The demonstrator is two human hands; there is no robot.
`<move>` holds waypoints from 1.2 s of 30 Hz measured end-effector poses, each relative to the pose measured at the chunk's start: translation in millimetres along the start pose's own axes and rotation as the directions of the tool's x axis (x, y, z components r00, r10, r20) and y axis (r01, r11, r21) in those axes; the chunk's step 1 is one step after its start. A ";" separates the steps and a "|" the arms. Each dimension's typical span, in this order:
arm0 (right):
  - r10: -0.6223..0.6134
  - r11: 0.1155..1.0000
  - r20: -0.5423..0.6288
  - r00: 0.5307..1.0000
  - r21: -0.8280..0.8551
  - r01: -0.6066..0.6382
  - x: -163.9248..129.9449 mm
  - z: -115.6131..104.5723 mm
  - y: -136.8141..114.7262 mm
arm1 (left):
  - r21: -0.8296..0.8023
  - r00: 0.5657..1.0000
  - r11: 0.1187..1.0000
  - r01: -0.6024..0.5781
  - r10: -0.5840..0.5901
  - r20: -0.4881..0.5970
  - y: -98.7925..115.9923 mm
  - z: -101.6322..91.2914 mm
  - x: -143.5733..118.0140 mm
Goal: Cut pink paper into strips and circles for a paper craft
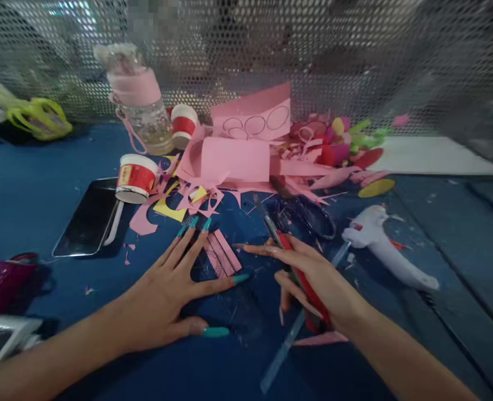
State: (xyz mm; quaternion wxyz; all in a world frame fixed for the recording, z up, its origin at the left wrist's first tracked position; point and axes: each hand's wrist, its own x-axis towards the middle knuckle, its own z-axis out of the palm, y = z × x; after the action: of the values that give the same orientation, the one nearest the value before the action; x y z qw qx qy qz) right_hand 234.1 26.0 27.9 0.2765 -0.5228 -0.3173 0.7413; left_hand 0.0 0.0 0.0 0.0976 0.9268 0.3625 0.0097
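My left hand (173,284) lies flat with its fingers spread on the blue table, the fingertips beside and partly over narrow pink paper strips (225,252). A dotted transparent strip, perhaps a ruler, shows faintly along the pink pieces; I cannot make it out fully. In my right hand (313,273) is a red and black utility knife (299,273), its blade pointing up and away, off the table to the right of the strips. The right index finger stretches toward the strips. Beneath that hand lies a translucent glue stick (282,359), and a pink scrap (321,338) is near my wrist.
A white glue gun (390,245) with a cord lies at right. Pink paper sheets (236,159) and scraps spread across the back. Paper cups (136,178), a phone (90,220) and a bottle (140,111) stand or lie at left. A perforated metal screen (346,67) rises behind.
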 end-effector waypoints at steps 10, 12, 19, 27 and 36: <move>-0.021 1.000 -0.011 1.000 0.017 0.022 0.3 -4.3 4.1 | -0.012 1.000 1.000 -0.005 0.005 -0.019 -1.2 -2.5 0.7; -0.021 1.000 -0.012 1.000 0.018 0.021 0.2 -4.7 3.9 | -0.015 1.000 1.000 -0.005 0.005 -0.019 -0.7 -2.5 1.0; -0.036 0.999 -0.041 0.999 -0.017 0.036 0.2 -3.8 2.6 | -0.016 1.000 1.000 -0.010 0.009 -0.024 0.2 -2.5 1.6; -0.050 0.999 -0.051 0.997 -0.004 0.050 0.3 -4.2 3.0 | -0.024 0.999 0.999 -0.023 0.022 -0.024 0.0 -3.2 3.6; -0.055 0.998 -0.046 0.997 -0.003 0.055 0.2 -4.2 3.3 | -0.037 1.000 0.999 -0.025 0.025 -0.020 -1.8 -3.8 3.0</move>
State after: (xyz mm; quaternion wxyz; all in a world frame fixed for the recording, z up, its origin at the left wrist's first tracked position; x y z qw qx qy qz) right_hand 237.8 24.8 24.2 0.3038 -0.5309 -0.3258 0.7209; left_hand 0.7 4.0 3.3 0.1112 0.9291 0.3516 0.0266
